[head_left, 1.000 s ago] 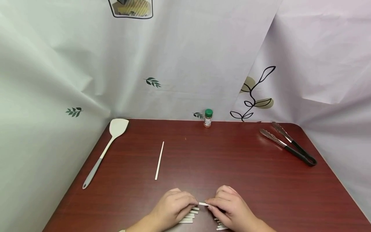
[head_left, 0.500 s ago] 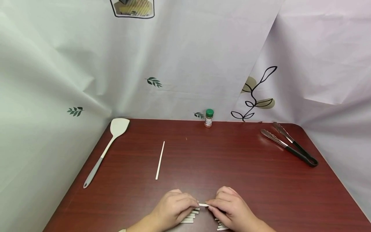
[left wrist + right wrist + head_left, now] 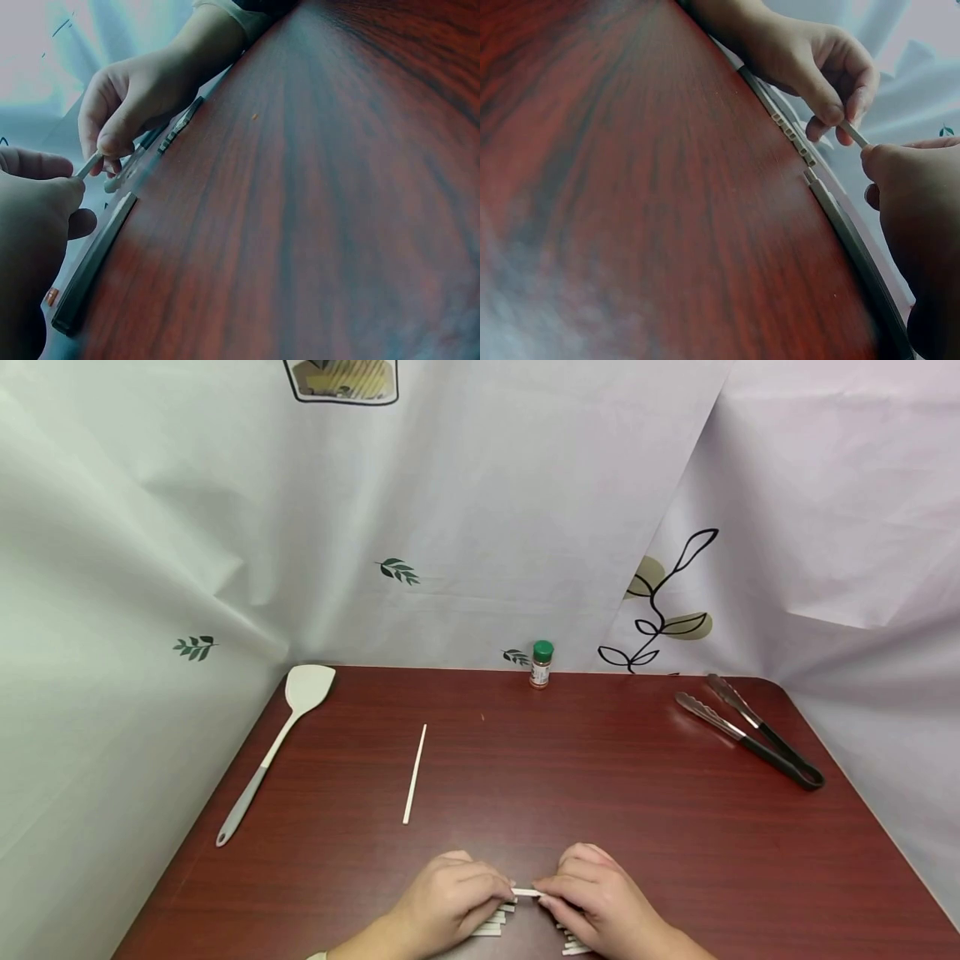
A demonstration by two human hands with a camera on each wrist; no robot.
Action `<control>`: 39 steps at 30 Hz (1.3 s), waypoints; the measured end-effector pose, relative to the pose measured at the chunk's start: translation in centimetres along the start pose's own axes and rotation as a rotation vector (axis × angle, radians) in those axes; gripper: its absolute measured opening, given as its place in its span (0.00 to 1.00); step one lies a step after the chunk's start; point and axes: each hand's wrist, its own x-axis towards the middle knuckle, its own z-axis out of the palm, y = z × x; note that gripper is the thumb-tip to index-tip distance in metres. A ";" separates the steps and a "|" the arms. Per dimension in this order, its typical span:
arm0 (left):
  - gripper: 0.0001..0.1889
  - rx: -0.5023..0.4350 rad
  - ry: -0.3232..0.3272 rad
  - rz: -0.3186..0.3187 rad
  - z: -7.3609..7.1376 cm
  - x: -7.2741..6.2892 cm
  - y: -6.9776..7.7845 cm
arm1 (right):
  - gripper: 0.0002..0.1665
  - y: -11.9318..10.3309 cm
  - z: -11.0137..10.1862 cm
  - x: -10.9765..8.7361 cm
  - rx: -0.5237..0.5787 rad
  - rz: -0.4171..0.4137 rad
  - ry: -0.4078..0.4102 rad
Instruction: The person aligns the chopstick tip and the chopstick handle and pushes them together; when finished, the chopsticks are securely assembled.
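Observation:
Between my two hands runs a thin white stick [image 3: 527, 892], and its short bare middle shows in the head view. My left hand [image 3: 456, 895] pinches one end with thumb and fingers. The other end is pinched by my right hand [image 3: 596, 897]. Both wrist views show the stick raised off the tabletop. Several white sticks [image 3: 489, 930] lie side by side on the table, partly hidden under my left hand. More white stick ends [image 3: 576, 947] show beneath my right hand. Farther out, one longer white stick [image 3: 414, 774] lies alone.
A white spatula with a grey handle [image 3: 262, 768] lies along the table's left side. Metal tongs with black handles [image 3: 757, 735] rest spread at the right. A small green-capped spice jar [image 3: 541, 665] stands at the back edge, before the patterned curtain [image 3: 480, 510].
Both hands keep their pinch on the stick and stay nearly in place. The head view has shifted very slightly.

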 end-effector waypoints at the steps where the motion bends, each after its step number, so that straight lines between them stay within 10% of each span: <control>1: 0.03 0.001 0.000 0.001 0.0 0.0 0.0 | 0.07 0.0 0.0 0.0 0.004 0.000 0.003; 39: 0.11 -0.060 0.034 0.004 0.8 0.6 0.7 | 0.05 -0.5 -0.3 1.3 0.163 -0.038 0.056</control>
